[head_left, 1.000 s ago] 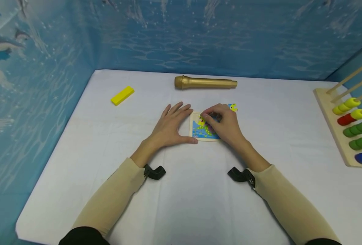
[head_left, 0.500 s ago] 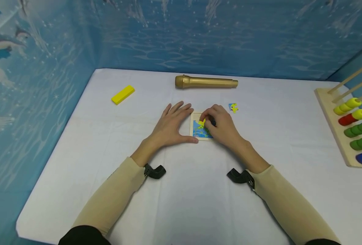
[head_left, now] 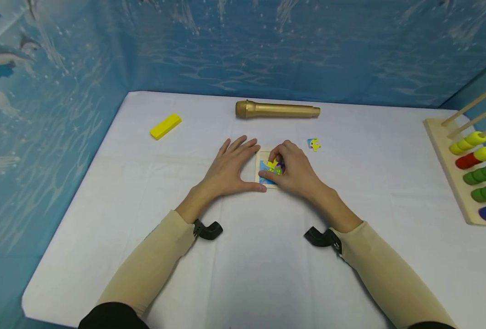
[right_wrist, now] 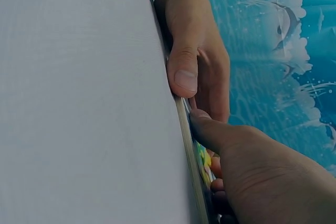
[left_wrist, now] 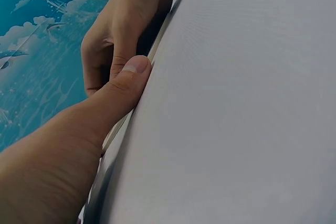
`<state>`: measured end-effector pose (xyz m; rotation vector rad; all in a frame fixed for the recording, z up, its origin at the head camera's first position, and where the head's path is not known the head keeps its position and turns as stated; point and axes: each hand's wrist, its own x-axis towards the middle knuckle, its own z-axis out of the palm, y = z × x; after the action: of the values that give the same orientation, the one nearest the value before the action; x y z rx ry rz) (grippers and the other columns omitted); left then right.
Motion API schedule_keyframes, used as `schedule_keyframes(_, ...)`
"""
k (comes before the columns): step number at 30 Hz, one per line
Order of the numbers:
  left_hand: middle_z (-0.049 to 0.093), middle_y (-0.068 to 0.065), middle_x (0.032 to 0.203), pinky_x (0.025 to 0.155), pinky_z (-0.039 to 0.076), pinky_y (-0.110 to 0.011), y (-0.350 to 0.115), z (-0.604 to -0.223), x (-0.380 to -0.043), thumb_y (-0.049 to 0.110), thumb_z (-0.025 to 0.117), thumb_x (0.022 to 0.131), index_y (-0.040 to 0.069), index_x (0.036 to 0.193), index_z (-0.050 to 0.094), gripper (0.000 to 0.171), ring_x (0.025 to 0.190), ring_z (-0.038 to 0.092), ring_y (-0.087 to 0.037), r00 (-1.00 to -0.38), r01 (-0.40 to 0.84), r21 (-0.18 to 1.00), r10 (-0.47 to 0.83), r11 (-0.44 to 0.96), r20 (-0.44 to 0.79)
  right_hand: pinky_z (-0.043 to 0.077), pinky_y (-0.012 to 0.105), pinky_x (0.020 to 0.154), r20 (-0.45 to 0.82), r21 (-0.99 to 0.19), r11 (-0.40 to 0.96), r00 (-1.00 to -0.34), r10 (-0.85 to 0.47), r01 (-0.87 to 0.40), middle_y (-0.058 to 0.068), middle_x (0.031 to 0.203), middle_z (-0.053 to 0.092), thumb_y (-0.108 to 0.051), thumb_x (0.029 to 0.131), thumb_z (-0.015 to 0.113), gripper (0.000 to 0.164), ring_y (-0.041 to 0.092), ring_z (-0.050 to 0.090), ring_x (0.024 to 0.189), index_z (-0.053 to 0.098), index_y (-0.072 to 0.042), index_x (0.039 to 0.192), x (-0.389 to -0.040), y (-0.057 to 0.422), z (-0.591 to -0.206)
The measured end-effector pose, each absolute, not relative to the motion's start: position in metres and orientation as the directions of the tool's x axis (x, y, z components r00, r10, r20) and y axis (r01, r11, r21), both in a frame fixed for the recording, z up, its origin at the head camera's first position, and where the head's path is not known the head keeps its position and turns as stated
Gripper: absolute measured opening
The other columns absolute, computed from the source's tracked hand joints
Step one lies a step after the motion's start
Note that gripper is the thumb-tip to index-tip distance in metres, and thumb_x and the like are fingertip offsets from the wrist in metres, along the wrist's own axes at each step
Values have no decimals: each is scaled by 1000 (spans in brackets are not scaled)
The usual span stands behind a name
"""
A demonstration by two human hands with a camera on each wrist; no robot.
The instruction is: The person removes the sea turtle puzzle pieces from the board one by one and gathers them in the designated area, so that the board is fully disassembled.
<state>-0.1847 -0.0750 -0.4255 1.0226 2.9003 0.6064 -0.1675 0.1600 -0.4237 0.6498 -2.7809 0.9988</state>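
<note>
A small wooden jigsaw puzzle [head_left: 259, 160] with a blue, yellow and green picture lies on the white table. My left hand [head_left: 231, 170] rests flat along its left side, fingers spread, thumb at the near left corner. Over the picture, my right hand [head_left: 295, 170] touches the pieces with thumb and fingertips, the thumb held apart from the bent index finger. That hand hides the puzzle's right part. The right wrist view shows the board's pale edge [right_wrist: 187, 140] beneath both thumbs. Beyond the right hand lies a loose blue-and-yellow puzzle piece [head_left: 314, 145].
A gold microphone [head_left: 280, 110] lies near the back edge of the table [head_left: 210, 274]. Toward the back left is a yellow block [head_left: 166, 126]. A wooden peg stand [head_left: 442, 160] with coloured beads occupies the right side. Blue printed cloth [head_left: 243, 55] hangs behind.
My right hand has shifted left over the puzzle, and its thumb has spread away from the index finger. The loose piece now shows fully. My left hand has stayed put.
</note>
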Motion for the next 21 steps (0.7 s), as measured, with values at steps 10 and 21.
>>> schedule_keyframes(10,33,0,172,134,4,-52,-75,-427,-185,78,76,78,17,163,41,110,164,14,-23,-782,609,366,611,704,126,42,29,75,271,-680,591,-898,-348,-434,6,93,61,-24,83,93,39,19,53,85,63,-8,103,-170,165,-427)
schedule_keyframes(21,33,0,172,134,3,-52,-75,-429,-186,77,77,78,17,163,41,111,164,15,-23,-783,608,371,607,702,133,53,19,76,224,-837,424,-924,-309,-345,2,89,73,-19,91,86,17,16,67,82,74,-12,100,-173,173,-426)
